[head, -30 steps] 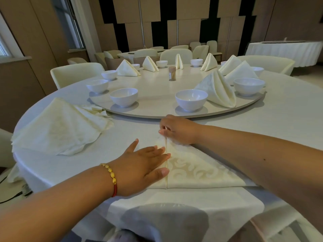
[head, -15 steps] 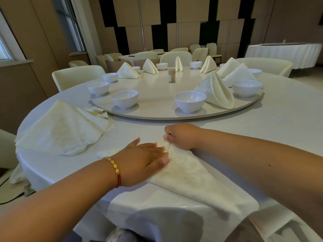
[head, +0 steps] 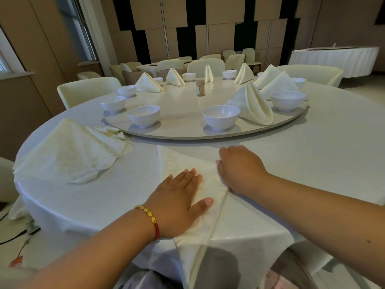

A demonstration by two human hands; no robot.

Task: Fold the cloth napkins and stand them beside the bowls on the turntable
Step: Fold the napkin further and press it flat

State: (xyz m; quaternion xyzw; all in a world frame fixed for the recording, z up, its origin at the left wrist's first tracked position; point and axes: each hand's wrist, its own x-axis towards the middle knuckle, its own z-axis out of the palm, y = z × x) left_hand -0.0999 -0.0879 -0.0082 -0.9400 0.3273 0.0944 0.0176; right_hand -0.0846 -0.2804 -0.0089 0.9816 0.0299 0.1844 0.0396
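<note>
Left hand point(head: 179, 202): fingers point(head: 190, 174) straight and close together, thumb spread to the right, palm flat on the napkin point(head: 183, 161) being folded. Right hand point(head: 239, 165): fingers curled under at the napkin's right edge; they appear to pinch the cloth, though the knuckles hide the contact. The napkin lies on the near part of the counter point(head: 312, 153), one corner pointing far-left toward the turntable point(head: 179, 109), its near end hanging over the counter's edge, with a fold line running down from between the two hands. A gold and red bracelet point(head: 151, 219) sits on the left wrist. At left, a loose pile of napkins point(head: 68, 151) lies flat on the counter. On the turntable, white bowls point(head: 221, 116) ring the rim; a folded napkin point(head: 253, 104) stands just right of the near bowl, with others standing further round. A small cylinder point(head: 200, 88) stands at the turntable's centre.
</note>
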